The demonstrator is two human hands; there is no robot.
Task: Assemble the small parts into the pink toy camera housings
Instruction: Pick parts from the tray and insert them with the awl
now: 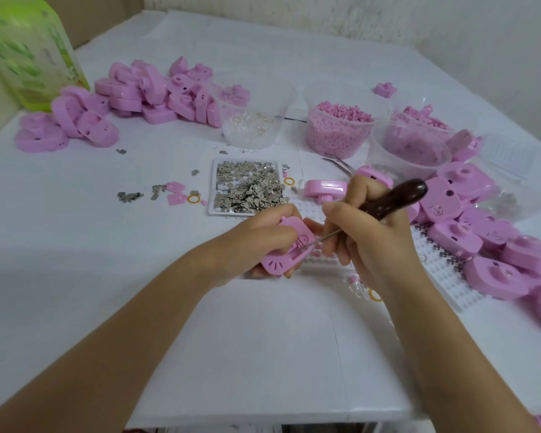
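The person's left hand [256, 242] gripped one pink housing [289, 245] just above the white table [107, 292], fingers curled round its edges and its open inner face turned upward; the right hand [369, 235] was closed round a tool [394, 196] with a dark wooden handle, whose thin metal shaft slanted down to the left so that its tip sat inside the housing's recess; whether a small part lay under that tip was too small to tell. By this arrangement, the step in hand appeared to be seating or nudging a small part into place within this one housing.

Beyond the hands lay a flat tray [213, 189] heaped with grey metal pieces [250, 189]; behind it stood a clear cup [263, 101] with transparent rings at its bottom, and beside that a second cup [338, 142] full of tiny pink parts; one heap of housings [144, 92] lay at the far left, another heap [481, 235] at the right, partly over a white studded board [434, 267].

The next move probably called for a steady left grip and light pressure along the shaft, so the point would not skid out of the recess; after that the housing would want a check that the part sat flush; which heap held finished pieces could not be told.
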